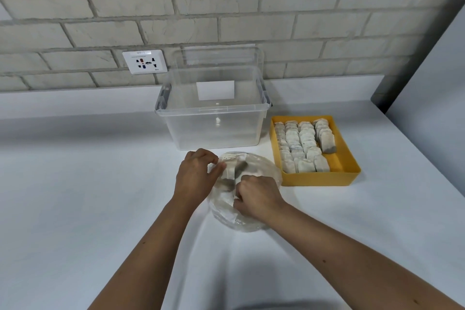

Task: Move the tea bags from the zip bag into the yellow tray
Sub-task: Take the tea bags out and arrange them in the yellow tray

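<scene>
Clear plastic, crumpled and rounded, is the zip bag (pixel 264 168) lying on a white surface (pixel 100 184) in front of the person, near the middle of the view. Pale tea bags (pixel 230 171) show inside it and at its open mouth.

Both hands are close together on the bag. The left hand (pixel 195 176) sits at the bag's left edge, thumb and fingertips pinching the plastic there. The right hand (pixel 259 196) lies over the bag's middle, its fingers curled down onto the tea bags at the opening. Both forearms are bare and reach in from the bottom of the view.

Just to the right of the bag, and a little farther back, stands the yellow tray (pixel 319 179). It is mostly filled with rows of tea bags (pixel 299 143) packed upright. The right-hand row is shorter, with bare yellow floor at its near end.

Behind the bag stands a see-through storage box (pixel 214 128) with a white label on its far wall. Its lid (pixel 219 58) leans upright behind it against a pale brick wall (pixel 226 7). A white wall socket (pixel 144 61) is set in the bricks, left of the box.
</scene>
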`<action>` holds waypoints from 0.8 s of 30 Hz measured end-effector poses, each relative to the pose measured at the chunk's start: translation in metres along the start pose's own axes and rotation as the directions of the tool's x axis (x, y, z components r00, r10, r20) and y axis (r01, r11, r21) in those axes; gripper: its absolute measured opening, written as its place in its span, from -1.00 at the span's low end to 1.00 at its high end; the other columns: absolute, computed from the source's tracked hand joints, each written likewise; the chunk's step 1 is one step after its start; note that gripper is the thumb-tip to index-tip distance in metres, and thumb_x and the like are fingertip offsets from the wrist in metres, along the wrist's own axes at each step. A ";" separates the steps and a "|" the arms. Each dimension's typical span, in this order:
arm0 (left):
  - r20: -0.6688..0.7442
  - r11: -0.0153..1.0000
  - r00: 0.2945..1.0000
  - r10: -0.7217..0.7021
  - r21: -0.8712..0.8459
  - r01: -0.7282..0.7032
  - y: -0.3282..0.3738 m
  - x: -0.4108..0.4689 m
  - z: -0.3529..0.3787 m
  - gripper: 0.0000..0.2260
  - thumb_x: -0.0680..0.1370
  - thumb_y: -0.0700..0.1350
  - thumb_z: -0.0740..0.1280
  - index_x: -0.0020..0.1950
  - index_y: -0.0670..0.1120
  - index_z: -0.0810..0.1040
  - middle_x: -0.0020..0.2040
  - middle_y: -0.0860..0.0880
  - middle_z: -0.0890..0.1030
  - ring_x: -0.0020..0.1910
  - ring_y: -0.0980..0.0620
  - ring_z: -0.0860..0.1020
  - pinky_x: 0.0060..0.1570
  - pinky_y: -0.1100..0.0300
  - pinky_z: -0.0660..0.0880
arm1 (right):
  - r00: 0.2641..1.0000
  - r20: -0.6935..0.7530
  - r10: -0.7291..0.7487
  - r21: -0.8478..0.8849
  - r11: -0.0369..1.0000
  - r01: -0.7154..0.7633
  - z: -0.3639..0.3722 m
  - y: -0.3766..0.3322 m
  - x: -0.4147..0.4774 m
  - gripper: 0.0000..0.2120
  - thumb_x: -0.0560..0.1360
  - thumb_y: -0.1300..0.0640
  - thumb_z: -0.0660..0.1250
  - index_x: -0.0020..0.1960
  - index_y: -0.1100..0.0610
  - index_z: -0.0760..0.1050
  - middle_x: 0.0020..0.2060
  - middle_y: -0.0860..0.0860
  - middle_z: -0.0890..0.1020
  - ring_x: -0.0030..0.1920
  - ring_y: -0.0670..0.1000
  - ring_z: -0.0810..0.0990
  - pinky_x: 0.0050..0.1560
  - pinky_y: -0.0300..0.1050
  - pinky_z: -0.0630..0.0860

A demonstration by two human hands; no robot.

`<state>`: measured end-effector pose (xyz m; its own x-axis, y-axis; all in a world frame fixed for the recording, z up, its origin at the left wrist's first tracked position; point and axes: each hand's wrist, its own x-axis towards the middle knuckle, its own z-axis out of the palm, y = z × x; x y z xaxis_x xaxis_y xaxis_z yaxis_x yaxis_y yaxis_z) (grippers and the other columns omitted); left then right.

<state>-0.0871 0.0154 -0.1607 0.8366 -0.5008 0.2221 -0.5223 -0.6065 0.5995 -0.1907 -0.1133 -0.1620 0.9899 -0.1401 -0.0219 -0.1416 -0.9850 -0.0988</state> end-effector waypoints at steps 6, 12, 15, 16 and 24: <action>-0.051 0.999 0.999 0.013 -0.048 -0.016 0.011 0.001 -0.008 -0.87 0.55 0.00 0.41 -0.07 -0.04 0.67 0.05 0.10 0.61 0.12 0.01 0.46 -0.02 0.18 0.37 | 0.978 -0.095 0.185 0.524 0.844 -0.109 -0.022 0.031 -0.015 -0.98 0.39 0.06 0.44 -0.18 -0.02 0.64 -0.23 -0.10 0.68 -0.22 -0.10 0.61 -0.17 -0.15 0.53; -0.032 0.928 0.999 -0.042 -0.372 0.027 0.055 0.002 -0.012 -0.86 0.56 0.00 0.40 -0.13 -0.03 0.64 -0.05 0.14 0.63 -0.03 0.09 0.59 -0.10 0.36 0.44 | 0.972 0.096 0.213 0.851 0.489 -0.191 -0.048 0.068 -0.034 -0.95 0.50 0.14 0.42 -0.14 0.06 0.60 -0.28 -0.06 0.63 -0.34 -0.12 0.55 -0.22 -0.25 0.48; 0.037 0.867 0.991 -0.129 -0.480 0.131 0.073 0.001 0.002 -0.86 0.55 0.02 0.42 -0.10 -0.04 0.66 -0.10 0.10 0.67 -0.18 0.13 0.63 -0.27 0.48 0.41 | 0.951 0.043 0.306 0.862 0.470 -0.191 -0.057 0.096 -0.043 -0.93 0.51 0.13 0.41 -0.15 0.06 0.60 -0.27 -0.03 0.62 -0.29 -0.12 0.52 -0.17 -0.22 0.47; 0.053 0.853 0.987 -0.149 -0.498 0.155 0.079 0.001 0.007 -0.87 0.54 0.02 0.42 -0.10 -0.02 0.66 -0.12 0.09 0.68 -0.24 0.17 0.62 -0.34 0.48 0.40 | 0.932 0.021 0.363 0.878 0.438 -0.191 -0.062 0.111 -0.045 -0.94 0.52 0.13 0.40 -0.14 0.08 0.60 -0.24 0.00 0.63 -0.27 -0.10 0.54 -0.16 -0.20 0.47; 0.079 0.828 0.990 -0.113 -0.544 0.138 0.122 0.011 0.045 -0.88 0.53 0.00 0.44 -0.13 -0.02 0.67 -0.19 0.09 0.68 -0.38 0.23 0.52 -0.32 0.41 0.38 | 0.815 -0.158 0.558 0.445 0.777 -0.445 -0.075 0.232 -0.044 -0.97 0.49 -0.03 0.41 -0.13 -0.11 0.60 0.19 -0.03 0.55 0.28 0.10 0.39 0.22 0.01 0.35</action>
<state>-0.1490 -0.0916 -0.1195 0.8747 -0.4760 0.0917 -0.2268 -0.2348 0.9452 -0.2669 -0.3432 -0.1097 0.7289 -0.6794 0.0842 -0.5544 -0.6580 -0.5096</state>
